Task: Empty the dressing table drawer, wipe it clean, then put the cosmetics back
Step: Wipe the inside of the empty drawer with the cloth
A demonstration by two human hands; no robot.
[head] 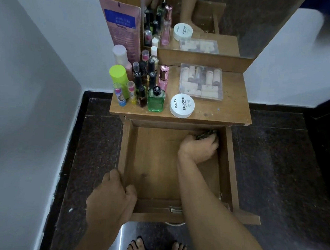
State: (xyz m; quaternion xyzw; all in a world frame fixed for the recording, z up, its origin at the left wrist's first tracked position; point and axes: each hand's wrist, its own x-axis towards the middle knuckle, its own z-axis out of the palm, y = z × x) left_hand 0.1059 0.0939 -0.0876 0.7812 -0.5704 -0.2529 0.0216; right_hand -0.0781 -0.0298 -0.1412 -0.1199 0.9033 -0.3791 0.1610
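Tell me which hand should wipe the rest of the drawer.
Right. The right hand holds the cloth in the far right corner of the drawer; the left hand grips its near left edge, steadying it.

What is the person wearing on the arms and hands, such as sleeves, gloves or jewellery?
No sleeves show: both forearms are bare. The left hand and the right hand have no gloves. I see no watch, bangle or ring on the parts that show.
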